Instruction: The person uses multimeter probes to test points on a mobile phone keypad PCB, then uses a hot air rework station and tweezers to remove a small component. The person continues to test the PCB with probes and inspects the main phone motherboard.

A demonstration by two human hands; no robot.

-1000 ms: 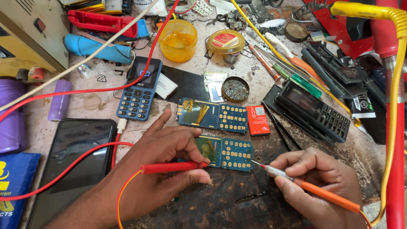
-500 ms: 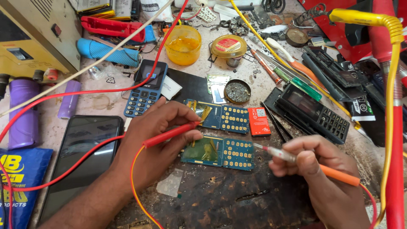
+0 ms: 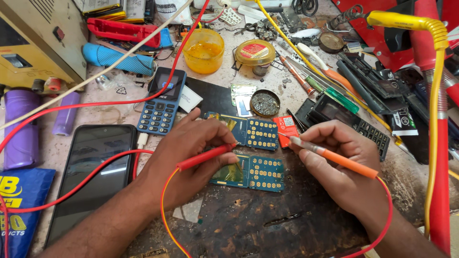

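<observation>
Left hand [image 3: 191, 157] pinches a red plastic test probe [image 3: 205, 156] over the nearer blue rectangular keypad circuit board [image 3: 253, 173]; right hand [image 3: 344, 165] pinches an orange-handled probe [image 3: 334, 156].

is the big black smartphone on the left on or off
Off, as far as shows: the smartphone lies face up, its screen dark, showing only reflections.

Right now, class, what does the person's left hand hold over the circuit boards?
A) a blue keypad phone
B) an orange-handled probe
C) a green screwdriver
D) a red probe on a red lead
D: the left hand grips a red probe with its tip down at the nearer circuit board, while the orange-handled probe sits in the right hand.
</observation>
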